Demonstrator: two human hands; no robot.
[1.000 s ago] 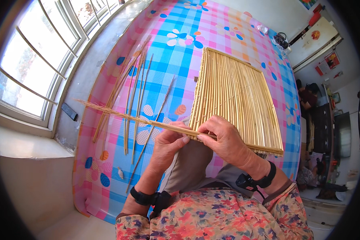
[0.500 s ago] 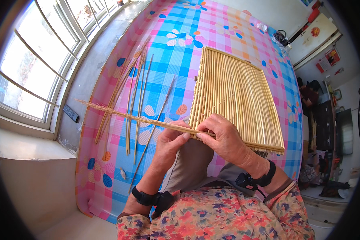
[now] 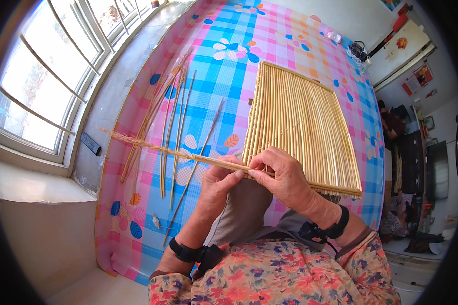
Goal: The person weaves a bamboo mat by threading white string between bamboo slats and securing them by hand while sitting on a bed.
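Observation:
A rectangular mat of pale yellow stalks lies at centre right, its near edge over my lap. A long straw stalk with a feathery tip runs leftward from that edge. My left hand is closed on this stalk, thumb at the mat's near left corner. Just to its right, my right hand pinches the stalk against the mat's edge, fingertips bent over it. Several loose feathery stalks lie left of the mat.
A checked flowered cover is under everything. A barred window and sill with a black remote are on the left. A small white bundle lies at lower left. A dark bag lies at the back right, dark furniture beyond the right edge.
Both hands stay on the stalk at the mat's edge, with only very slight shifts of fingers and view.

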